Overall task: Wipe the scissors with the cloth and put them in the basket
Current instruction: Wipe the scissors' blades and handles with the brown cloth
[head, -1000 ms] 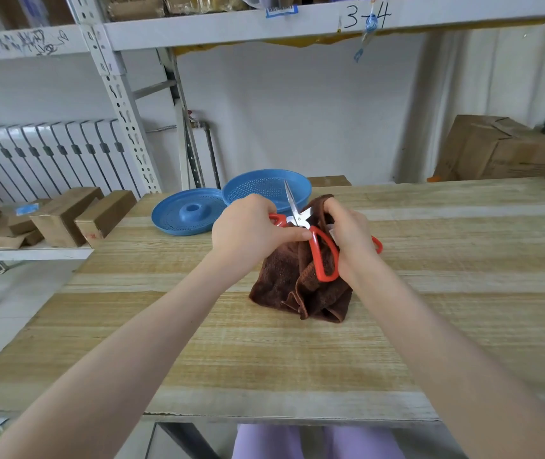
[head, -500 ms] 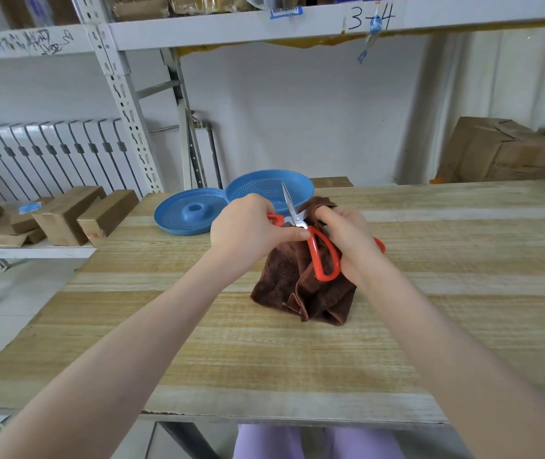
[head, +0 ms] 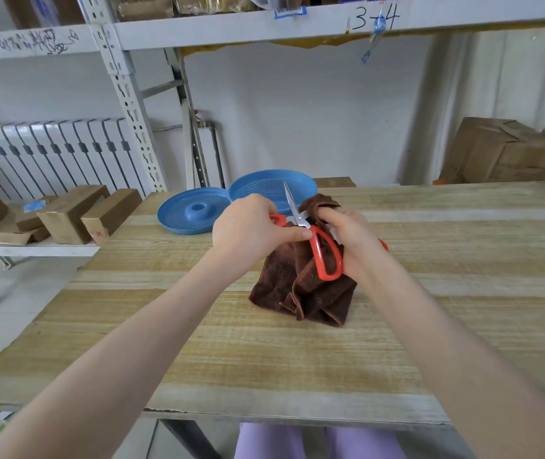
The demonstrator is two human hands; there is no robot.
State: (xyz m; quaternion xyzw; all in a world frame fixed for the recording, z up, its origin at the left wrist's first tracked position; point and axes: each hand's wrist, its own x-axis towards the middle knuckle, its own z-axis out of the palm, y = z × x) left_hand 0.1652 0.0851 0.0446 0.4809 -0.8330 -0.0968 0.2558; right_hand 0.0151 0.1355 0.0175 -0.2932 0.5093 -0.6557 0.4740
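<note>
Left grip (head: 251,230) — scissors (head: 325,256), right grip (head: 353,238) — cloth (head: 300,293); basket (head: 266,181) beyond

This looks like a storeroom or warehouse workroom. From 10 to 2 o'clock runs grey slotted-angle steel racking, its punched upright (head: 122,104) standing at 11 o'clock. The shelf beam (head: 231,29) overhead carries a handwritten bay number "3-4" (head: 375,18), marker scribbles (head: 37,41) and a barcode label (head: 289,11). Packed goods sit on the shelf above it. A large cardboard carton (head: 502,150) stands at 2 o'clock. Smaller cartons (head: 72,213) lie on a low shelf at 9 o'clock, before a white radiator (head: 49,154). At the centre is a plain, worn wooden table (head: 297,359) against bare white walls.
</note>
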